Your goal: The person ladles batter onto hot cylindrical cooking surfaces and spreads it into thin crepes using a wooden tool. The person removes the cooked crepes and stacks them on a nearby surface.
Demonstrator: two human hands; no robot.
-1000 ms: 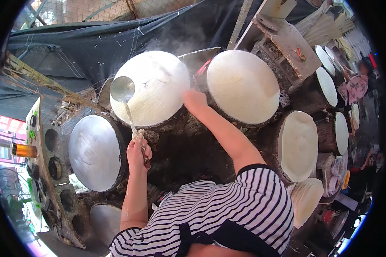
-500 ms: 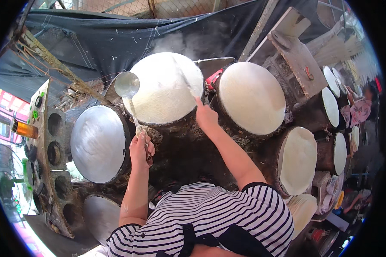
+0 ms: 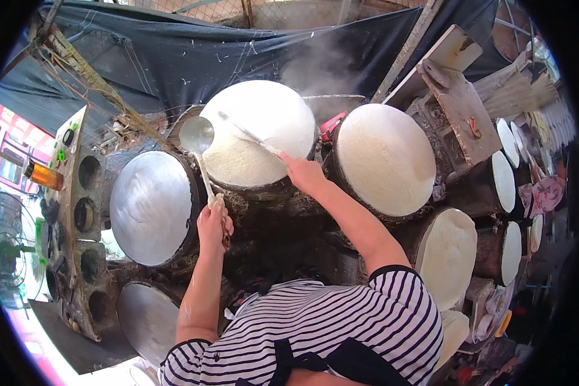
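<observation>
My left hand [image 3: 213, 222] grips a ladle by its brown lower handle; the round metal bowl of the ladle [image 3: 196, 134] is held over the left edge of the central round griddle, which is covered in white batter [image 3: 251, 164]. My right hand [image 3: 302, 170] is closed on a pale, thin spatula [image 3: 254, 136], its blade slanting up and left across that batter. Steam rises behind the griddle. Right of it is a second coated griddle [image 3: 386, 154]; a bare silver griddle [image 3: 149, 206] sits to the left of my left hand.
Several more coated griddles [image 3: 444, 264] line the right, with another person [image 3: 537, 196] in pink beyond. A bare griddle [image 3: 145, 312] lies lower left, beside concrete blocks, a board and an amber cylinder [image 3: 45, 175]. A leaning board [image 3: 463, 116], poles and dark sheeting [image 3: 141, 64] stand behind.
My right hand has moved with the spatula, whose blade has swung from steeply upright to slanting left across the batter. My left hand keeps the ladle at the griddle's left side. The view has shifted slightly.
</observation>
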